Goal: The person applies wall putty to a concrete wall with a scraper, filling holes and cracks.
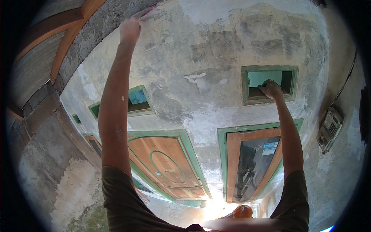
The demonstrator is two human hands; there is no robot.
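My left hand (pixel 130 31) reaches high on the left, closed on a thin, flat, reddish tool (pixel 147 14) whose kind I cannot make out. The tool lies against the top of the patchy grey and cream wall (pixel 174 62), by the rough cement edge. My right hand (pixel 271 89) is at the small green-framed vent opening (pixel 269 101) on the right. Its fingers are curled at the opening, over the lower frame; whether they grip anything is hidden.
Below are a wooden door (pixel 164 166) and a glazed window (pixel 253 166) with a sticker. A meter box (pixel 330 128) with a cable hangs on the right wall. Wooden beams (pixel 65 38) cross the upper left. A round orange object (pixel 242 211) shows at the bottom, beside bright glare.
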